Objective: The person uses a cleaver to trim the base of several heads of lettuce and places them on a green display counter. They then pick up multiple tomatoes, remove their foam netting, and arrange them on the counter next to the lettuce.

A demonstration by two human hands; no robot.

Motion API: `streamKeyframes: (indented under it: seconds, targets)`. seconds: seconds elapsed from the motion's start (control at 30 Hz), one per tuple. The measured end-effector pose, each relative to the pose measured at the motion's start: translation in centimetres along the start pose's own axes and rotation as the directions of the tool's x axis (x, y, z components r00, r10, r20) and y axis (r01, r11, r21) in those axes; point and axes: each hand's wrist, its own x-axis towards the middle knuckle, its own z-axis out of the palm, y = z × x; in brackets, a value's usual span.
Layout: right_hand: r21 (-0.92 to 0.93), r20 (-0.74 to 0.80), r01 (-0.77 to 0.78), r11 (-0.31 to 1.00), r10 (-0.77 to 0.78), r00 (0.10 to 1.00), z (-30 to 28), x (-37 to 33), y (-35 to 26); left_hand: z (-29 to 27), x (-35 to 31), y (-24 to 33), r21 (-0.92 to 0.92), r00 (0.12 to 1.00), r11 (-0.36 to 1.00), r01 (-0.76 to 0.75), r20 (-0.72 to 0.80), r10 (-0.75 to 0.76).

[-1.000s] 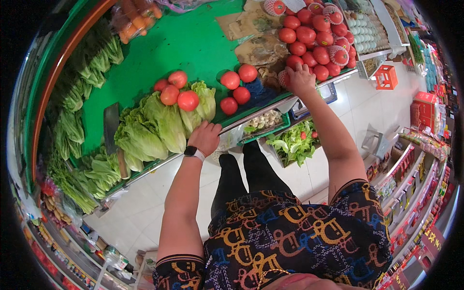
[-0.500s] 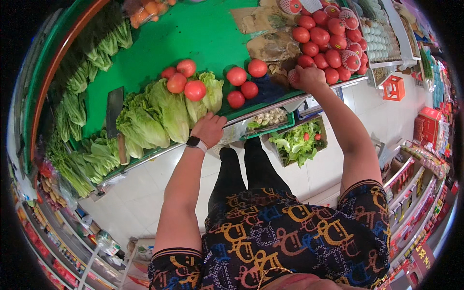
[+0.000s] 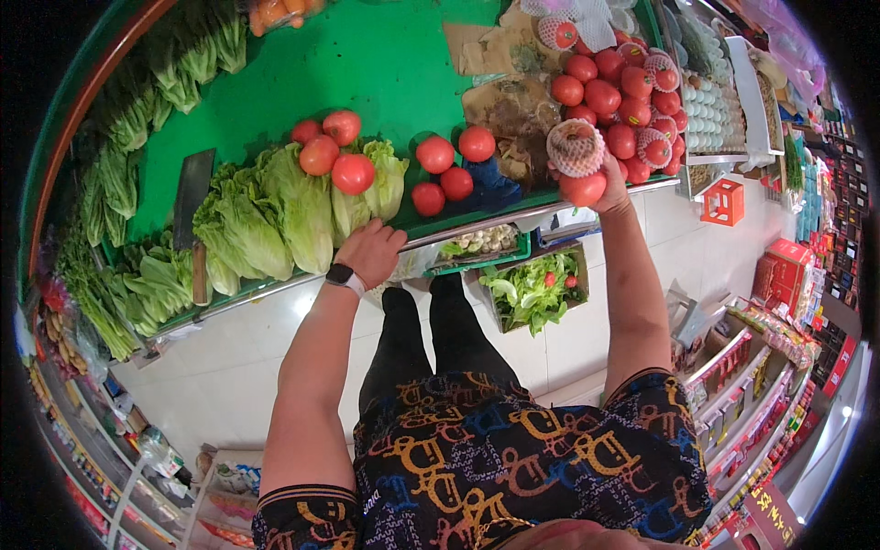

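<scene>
My right hand (image 3: 616, 187) is raised at the front edge of the green stall, closed around two tomatoes. One is a tomato in a white foam net (image 3: 576, 148); below it sits a bare red tomato (image 3: 583, 191). Just to the right lies a heap of tomatoes (image 3: 621, 140), several in foam nets. My left hand (image 3: 368, 251) rests on the stall's metal rim with nothing in it, fingers stretched toward the heads of lettuce (image 3: 303, 206). Several tomatoes (image 3: 352, 173) lie on that lettuce. Between my hands, another small group of tomatoes (image 3: 456, 183) sits by a dark blue cloth (image 3: 492, 186).
A cleaver (image 3: 192, 197) with a wooden handle lies left of the lettuce. Flattened brown cardboard (image 3: 513, 110) covers part of the green surface (image 3: 394, 55). Under the rim stand a box of leafy greens (image 3: 536, 289) and a green crate (image 3: 521, 246). Eggs (image 3: 715, 119) are at right.
My right hand has lifted away from the tomato heap and now holds up a foam-netted tomato and a bare one. My left hand stays on the rim. The whole view has shifted slightly.
</scene>
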Motion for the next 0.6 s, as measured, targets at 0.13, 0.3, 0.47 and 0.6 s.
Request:
streamKeyframes:
  seconds: [0.13, 0.3, 0.47, 0.6]
  targets:
    - [0.039, 0.043, 0.077, 0.996, -0.079, 0.996, 3.0, -0.2, 1.6, 0.6, -0.1, -0.5, 0.012, 1.0, 1.0, -0.008, 0.023, 0.008]
    - [0.093, 0.109, 0.029, 0.995, -0.039, 0.993, 2.0, 0.1, 3.0, 0.4, -0.1, -0.4, -0.004, 1.0, 1.0, -0.025, -0.006, 0.025]
    - [0.189, 0.155, -0.043, 0.981, 0.014, 0.988, 2.4, -1.2, 3.6, 0.7, 0.0, -0.2, -0.008, 1.0, 1.0, -0.017, 0.001, 0.017]
    - [0.194, 0.189, -0.017, 0.981, -0.02, 0.982, 4.3, -3.6, 4.5, 0.1, -0.1, -0.1, -0.031, 0.999, 1.0, 0.001, 0.038, 0.0]
